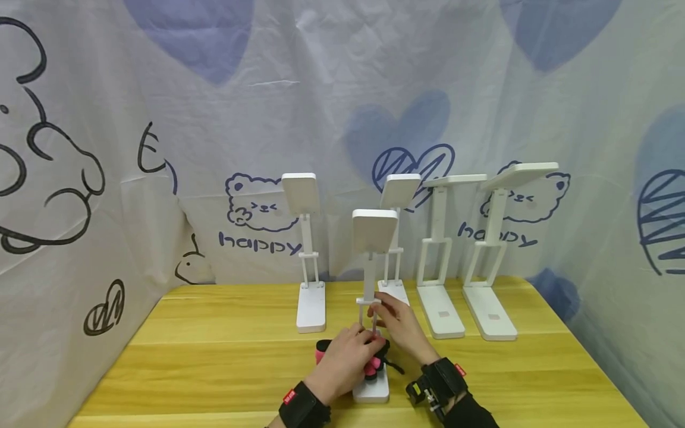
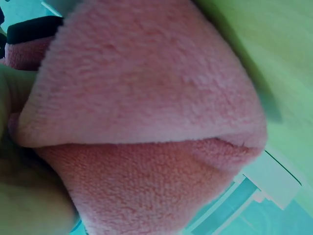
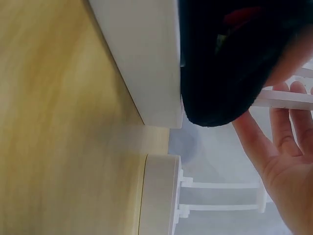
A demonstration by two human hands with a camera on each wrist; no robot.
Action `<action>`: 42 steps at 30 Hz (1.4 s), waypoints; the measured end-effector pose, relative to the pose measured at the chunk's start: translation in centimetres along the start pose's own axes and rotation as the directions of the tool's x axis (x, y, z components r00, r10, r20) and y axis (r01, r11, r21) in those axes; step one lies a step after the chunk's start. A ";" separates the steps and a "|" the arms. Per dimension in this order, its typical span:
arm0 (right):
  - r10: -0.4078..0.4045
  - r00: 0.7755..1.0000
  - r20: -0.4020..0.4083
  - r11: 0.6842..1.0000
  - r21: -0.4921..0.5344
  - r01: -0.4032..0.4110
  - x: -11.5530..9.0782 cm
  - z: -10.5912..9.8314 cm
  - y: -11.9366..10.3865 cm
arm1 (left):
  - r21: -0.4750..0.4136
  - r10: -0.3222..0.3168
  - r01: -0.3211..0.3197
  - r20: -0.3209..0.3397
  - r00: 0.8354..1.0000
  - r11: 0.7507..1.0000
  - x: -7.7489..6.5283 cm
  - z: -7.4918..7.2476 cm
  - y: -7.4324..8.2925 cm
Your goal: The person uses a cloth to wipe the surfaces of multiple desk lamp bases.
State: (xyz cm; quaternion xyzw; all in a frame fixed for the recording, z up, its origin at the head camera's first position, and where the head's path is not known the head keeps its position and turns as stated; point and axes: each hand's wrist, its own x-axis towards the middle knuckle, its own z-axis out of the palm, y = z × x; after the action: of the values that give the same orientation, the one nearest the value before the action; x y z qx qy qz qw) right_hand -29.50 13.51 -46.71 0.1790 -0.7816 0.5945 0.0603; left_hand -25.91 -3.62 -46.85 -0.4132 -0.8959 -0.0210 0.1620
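Note:
A white desk lamp (image 1: 374, 232) stands upright on the table in front of me. At its base, my left hand (image 1: 342, 359) grips a soft, fuzzy pink item with black parts (image 1: 373, 364); its exact kind does not show. Folded pink fabric (image 2: 146, 88) fills most of the left wrist view. My right hand (image 1: 401, 327) has its fingers round the lamp's lower white struts, just under the joint. From the right wrist, those fingers (image 3: 281, 132) reach past a white bar (image 3: 283, 99), beside the black part (image 3: 220, 83) of the soft item.
Behind stand more white desk lamps: one at the left (image 1: 311, 306), one partly hidden behind the front lamp (image 1: 400, 193), and two at the right (image 1: 441, 312) (image 1: 489, 315). A printed curtain (image 1: 332, 89) hangs behind the wooden table (image 1: 214, 356).

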 end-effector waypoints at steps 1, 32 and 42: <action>0.000 1.000 0.000 1.000 0.000 0.000 0.0 0.0 0.0 | -0.001 0.002 -0.002 -0.002 1.000 1.000 -0.1 0.0 0.0; 0.018 0.999 0.030 1.000 -0.016 -0.017 -0.2 -0.1 -2.3 | -0.379 0.087 0.016 0.254 0.963 0.925 -1.4 -4.2 -1.4; 0.021 0.999 0.024 1.000 -0.023 -0.021 -0.2 0.0 -1.8 | -0.339 -0.055 0.136 0.238 0.970 0.931 -1.7 -3.5 -2.4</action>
State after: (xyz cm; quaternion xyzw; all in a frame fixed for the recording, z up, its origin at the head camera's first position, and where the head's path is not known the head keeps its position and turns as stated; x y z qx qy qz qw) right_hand -28.69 13.16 -45.10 0.1772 -0.7908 0.5841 0.0466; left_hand -25.70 -7.09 -43.83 -0.3908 -0.9092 -0.1423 -0.0181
